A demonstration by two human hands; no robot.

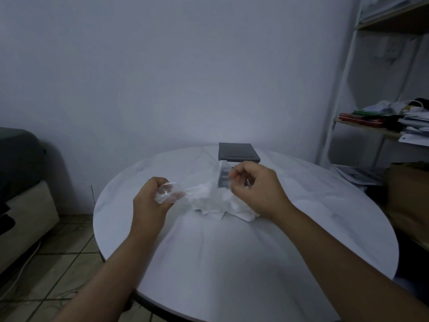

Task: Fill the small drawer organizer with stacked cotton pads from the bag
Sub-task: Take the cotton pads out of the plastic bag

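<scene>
Opening bag (pixel 199 194): left hand (pixel 151 201) and right hand (pixel 253 184) each pinch film. Best pulled apart gently, so pads (pixel 232 205) stay stacked.

Nothing can be read - no text, label, brand or number. The dark drawer organizer (pixel 238 152) has a plain top, the clear bag (pixel 202 194) shows no legible print, and the stacked papers (pixel 415 126) at the right edge are too blurred.

Plain pale wall (pixel 162 66), tiled floor (pixel 58 263), round white table (pixel 232 263), cluttered shelving (pixel 383 126), dim light.
</scene>
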